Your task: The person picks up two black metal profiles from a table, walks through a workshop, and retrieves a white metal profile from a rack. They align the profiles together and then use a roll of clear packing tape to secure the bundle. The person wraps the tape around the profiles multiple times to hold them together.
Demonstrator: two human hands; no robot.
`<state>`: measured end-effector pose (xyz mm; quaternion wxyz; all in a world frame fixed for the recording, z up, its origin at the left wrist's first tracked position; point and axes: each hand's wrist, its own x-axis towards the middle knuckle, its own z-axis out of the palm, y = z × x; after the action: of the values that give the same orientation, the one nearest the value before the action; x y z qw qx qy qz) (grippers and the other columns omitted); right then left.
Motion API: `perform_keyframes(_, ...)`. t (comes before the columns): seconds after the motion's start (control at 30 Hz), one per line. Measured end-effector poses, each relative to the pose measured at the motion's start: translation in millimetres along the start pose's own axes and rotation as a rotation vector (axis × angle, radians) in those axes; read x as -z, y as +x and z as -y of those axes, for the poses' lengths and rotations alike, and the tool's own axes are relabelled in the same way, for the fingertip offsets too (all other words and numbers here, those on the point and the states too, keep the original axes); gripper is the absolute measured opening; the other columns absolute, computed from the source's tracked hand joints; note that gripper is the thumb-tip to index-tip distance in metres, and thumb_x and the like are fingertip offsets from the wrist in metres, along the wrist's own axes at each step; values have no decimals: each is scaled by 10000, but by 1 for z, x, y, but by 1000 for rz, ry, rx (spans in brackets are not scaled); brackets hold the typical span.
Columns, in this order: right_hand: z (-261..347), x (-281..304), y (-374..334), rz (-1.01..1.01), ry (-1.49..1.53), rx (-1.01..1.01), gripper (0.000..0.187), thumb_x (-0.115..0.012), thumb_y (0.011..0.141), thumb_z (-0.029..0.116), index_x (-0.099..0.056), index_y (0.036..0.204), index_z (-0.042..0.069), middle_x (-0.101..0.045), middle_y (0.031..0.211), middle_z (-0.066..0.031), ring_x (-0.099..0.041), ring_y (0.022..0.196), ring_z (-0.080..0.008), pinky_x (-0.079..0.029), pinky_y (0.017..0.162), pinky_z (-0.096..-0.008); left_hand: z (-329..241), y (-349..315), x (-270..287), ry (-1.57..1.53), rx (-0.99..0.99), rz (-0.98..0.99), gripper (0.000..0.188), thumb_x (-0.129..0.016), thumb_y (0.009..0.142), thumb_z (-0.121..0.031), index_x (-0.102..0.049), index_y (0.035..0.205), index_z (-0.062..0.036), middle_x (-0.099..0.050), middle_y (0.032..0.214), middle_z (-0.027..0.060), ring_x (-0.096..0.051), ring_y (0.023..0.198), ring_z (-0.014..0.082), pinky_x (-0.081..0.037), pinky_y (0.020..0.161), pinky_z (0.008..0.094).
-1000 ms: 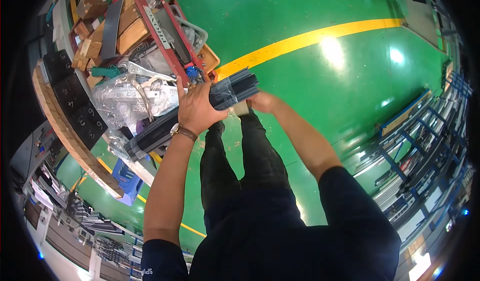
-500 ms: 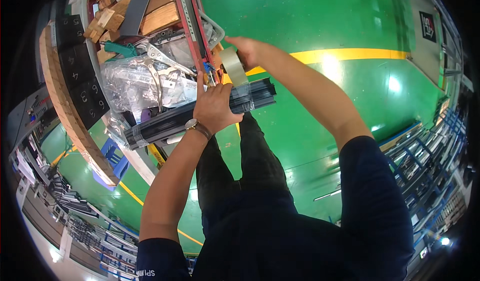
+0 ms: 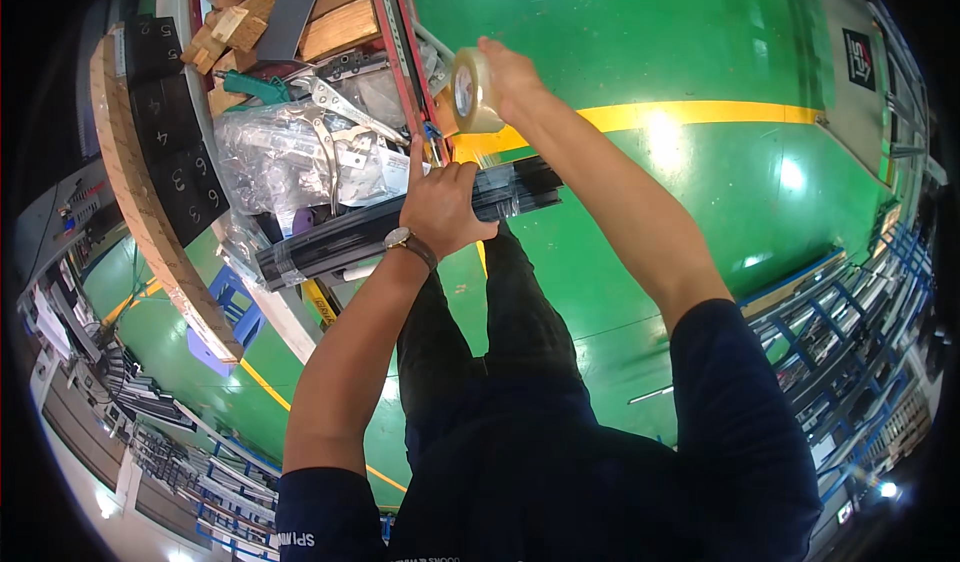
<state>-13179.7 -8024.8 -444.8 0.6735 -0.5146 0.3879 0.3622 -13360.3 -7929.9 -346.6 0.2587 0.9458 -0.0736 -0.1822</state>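
A bundle of long black profiles [image 3: 345, 242] lies slantwise in front of me, with clear tape round it near both ends. My left hand [image 3: 440, 207], a watch on its wrist, grips the bundle right of its middle, index finger stretched forward, thumb along the near side. Beyond the bundle's right end, my right hand [image 3: 510, 80] holds a roll of clear packing tape [image 3: 480, 97], its open core turned to the left. The roll is apart from the bundle. I cannot make out whether a strip still joins them. My right fingers are partly hidden behind the roll.
Left of the bundle are plastic bags [image 3: 260, 162], locking pliers [image 3: 335, 107], a green-handled tool [image 3: 255, 86] and wood blocks [image 3: 340, 27]. A red metal frame [image 3: 393, 42] edges them. A curved wooden board [image 3: 150, 212] and a blue stool [image 3: 232, 312] stand further left.
My right hand has lifted the tape roll away from the bundle, forward, and turned it so its core shows. The left hand keeps its hold; the view has shifted slightly.
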Motion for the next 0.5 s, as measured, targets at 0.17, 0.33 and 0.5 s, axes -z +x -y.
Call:
perform_keyframes(0.17,39,18,-147,247,-47,248,495,-678,953,436,-665,1076,-43,-678,987,-130,-637,822,-227,-528,771,-381,-4,-2,3,48,20,12,726,-857,609,-476,-632,1118,-10,-718,938,147,-722,946,294,-74,1276,565)
perform_keyframes(0.33,-27,122,-239,250,-386,247,529,-634,976,470,-677,1158,-25,-701,1042,-111,-656,892,-186,-522,819,-338,1,-2,-4,36,-21,-54,825,-847,624,-512,-612,1253,-32,-732,985,165,-723,987,298,-70,1272,562)
perform_keyframes(0.5,-85,153,-245,297,-494,69,612,-547,1017,573,-673,1128,-15,-725,915,-106,-689,786,-162,-548,729,-304,-10,1,1,88,-4,5,899,-850,626,-577,-589,1295,-37,-731,1041,172,-713,1036,309,-92,1260,578)
